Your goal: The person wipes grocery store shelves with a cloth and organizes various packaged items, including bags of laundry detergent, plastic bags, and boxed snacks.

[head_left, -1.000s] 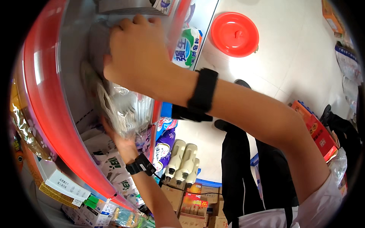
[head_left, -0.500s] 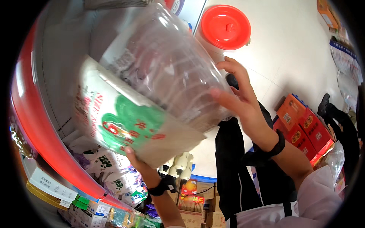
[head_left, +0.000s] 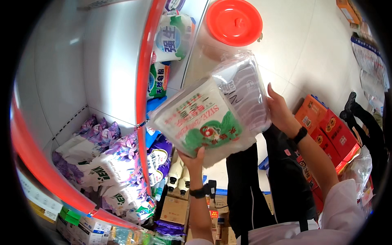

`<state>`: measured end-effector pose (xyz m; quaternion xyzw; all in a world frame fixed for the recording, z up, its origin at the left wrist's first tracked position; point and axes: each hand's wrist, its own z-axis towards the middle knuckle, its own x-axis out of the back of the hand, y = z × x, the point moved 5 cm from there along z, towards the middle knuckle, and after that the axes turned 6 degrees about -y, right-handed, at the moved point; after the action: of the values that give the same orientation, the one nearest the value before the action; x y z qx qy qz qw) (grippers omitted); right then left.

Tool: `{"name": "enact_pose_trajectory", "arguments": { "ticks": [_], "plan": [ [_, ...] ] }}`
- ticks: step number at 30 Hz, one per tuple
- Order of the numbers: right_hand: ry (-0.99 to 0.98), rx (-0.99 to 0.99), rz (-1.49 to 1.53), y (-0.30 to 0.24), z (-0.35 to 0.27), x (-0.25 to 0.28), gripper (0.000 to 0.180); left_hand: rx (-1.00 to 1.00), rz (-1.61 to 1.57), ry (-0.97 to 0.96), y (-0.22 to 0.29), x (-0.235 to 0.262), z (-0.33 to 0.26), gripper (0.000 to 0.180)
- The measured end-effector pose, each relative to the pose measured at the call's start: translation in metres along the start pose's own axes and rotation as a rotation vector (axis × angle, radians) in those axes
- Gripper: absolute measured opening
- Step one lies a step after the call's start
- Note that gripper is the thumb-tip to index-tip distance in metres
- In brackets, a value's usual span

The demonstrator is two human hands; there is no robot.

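Note:
My left hand is closed on the lower edge of a flat white pack with green and red print, its thumb on the front. My right hand grips the right side of a clear plastic pack with wavy ridges and dark writing; its fingers are partly hidden behind it. The white pack overlaps the left part of the clear one, and both are tilted in front of me above my legs.
A red-edged white shelf stands on the left, with white and purple bags on a lower level. Detergent bags stand beside it. A red plastic basin sits on the floor ahead. Red cartons are stacked at right, near another person's leg.
Both packs have moved right and farther from my head, and look smaller. The two now spread apart more, showing more of the clear pack's writing. More of the shelf shows at left.

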<state>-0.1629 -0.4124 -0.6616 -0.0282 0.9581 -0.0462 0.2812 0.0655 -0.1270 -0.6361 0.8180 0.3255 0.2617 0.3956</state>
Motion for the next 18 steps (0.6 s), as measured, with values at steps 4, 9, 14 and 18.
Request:
{"name": "enact_pose_trajectory", "arguments": {
  "ticks": [4,9,14,18],
  "plan": [
    [0.046,0.063,-0.053,0.022,0.063,0.044,0.08,0.028,-0.063,-0.098,-0.042,-0.03,0.052,0.095],
    [0.217,-0.042,-0.171,0.059,0.158,0.113,0.075,0.066,-0.021,-0.168,-0.134,-0.049,0.097,0.083],
    [0.335,-0.154,-0.203,0.087,0.22,0.148,0.079,0.178,-0.006,-0.18,-0.212,-0.055,0.12,0.072],
    [0.349,-0.098,-0.328,0.097,0.264,0.177,0.072,0.261,-0.035,-0.171,-0.279,-0.057,0.13,0.067]
  ]
}}
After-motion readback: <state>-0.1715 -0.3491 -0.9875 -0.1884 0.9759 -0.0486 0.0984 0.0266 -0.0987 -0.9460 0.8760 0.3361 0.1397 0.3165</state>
